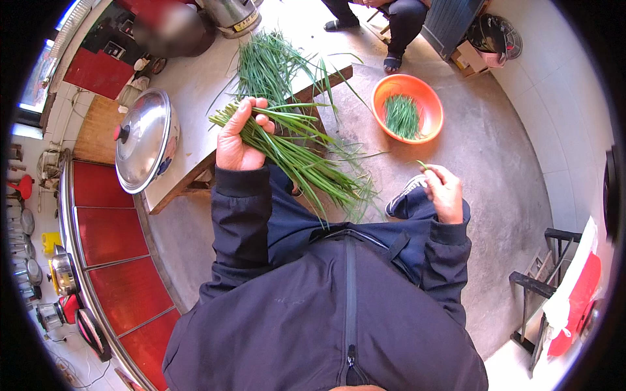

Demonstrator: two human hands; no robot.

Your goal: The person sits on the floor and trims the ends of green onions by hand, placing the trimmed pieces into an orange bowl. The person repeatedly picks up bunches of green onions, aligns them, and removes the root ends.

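Observation:
A thick bunch of long green chives [298, 156] is gripped in my left hand [242, 134], cut ends to the left and leafy tips hanging down over my lap. In my right hand [444, 193] a short green piece [422, 165] is pinched between thumb and fingertips, apart from the bunch. Beyond the left hand, a loose pile of chives [269, 66] lies on the white tabletop [200, 95], some blades hanging over its edge. On the floor ahead of my right hand stands an orange plastic basin [434, 115] with chives [402, 116] in it.
A lidded pot [146, 141] stands on the table at the left, near a metal container [232, 17]. Another person's legs [406, 27] are beyond the basin. Red cabinet doors [115, 249] line the left. At the right are a dark-framed stool [535, 283] and, farther back, a cardboard box [469, 58].

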